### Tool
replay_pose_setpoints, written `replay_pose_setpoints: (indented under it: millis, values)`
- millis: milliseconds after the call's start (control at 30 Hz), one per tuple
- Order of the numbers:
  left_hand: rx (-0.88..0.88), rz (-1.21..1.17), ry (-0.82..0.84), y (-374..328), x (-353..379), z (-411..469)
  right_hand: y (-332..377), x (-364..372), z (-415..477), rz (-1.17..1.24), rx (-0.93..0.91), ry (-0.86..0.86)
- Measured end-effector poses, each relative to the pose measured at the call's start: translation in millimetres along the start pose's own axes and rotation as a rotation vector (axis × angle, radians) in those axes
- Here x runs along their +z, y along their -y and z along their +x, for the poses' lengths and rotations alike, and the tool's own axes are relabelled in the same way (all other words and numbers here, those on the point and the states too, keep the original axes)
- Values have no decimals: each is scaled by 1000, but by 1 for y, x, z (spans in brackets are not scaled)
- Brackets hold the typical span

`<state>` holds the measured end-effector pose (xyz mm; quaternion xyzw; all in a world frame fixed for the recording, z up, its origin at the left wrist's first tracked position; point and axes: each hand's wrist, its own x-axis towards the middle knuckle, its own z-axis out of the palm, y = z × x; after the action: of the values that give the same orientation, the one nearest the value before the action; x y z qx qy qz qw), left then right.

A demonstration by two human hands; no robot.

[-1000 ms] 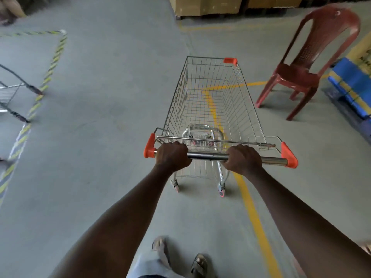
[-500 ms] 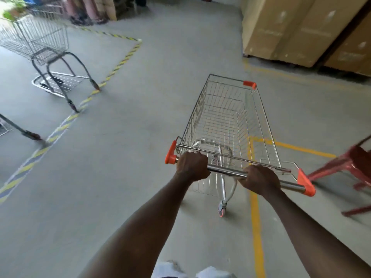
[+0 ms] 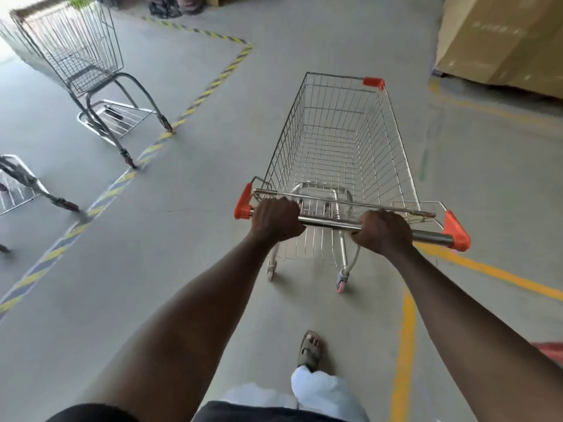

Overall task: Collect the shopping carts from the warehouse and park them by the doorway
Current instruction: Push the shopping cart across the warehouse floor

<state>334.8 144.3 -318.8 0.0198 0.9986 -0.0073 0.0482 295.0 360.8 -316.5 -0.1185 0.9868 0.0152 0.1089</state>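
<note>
Metalwork of a cut-off cart (image 3: 21, 184) shows far to the left of the pushed shopping cart (image 3: 335, 141), with only its lower frame in view. Farther off on that same side stands a parked cart (image 3: 76, 53), upright, its basket blurred. Yellow-and-black floor tape (image 3: 195, 102) runs between those two and the pushed cart; the parked cart's near wheels sit at the tape's edge, though contact cannot be told. The left hand (image 3: 275, 219) is clenched round the chrome handle bar (image 3: 329, 222) near its left orange cap. The pushed cart's wire basket reaches away ahead over grey concrete. The right hand (image 3: 382, 231) grasps the same bar toward the right orange cap. Behind the cart a sandalled foot (image 3: 310, 350) is planted on the floor. A yellow painted line (image 3: 405, 345) runs just right of the foot, up toward the cart's rear. Cardboard boxes (image 3: 502, 41) stand well apart, beyond the cart's right side.
</note>
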Motion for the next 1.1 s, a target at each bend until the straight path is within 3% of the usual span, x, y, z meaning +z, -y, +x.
replay_pose_setpoints:
  millis: [533,733,1100]
  values:
    - [-161,-4,-45,58,-25,349,-48,-82,392,-41,-244,-32]
    - [-225,-17,-28,94,-42,471,-42,-124,529,-83,-321,42]
    - [-420,-100,-46,178,-50,679,-10,-175,792,-161,-545,13]
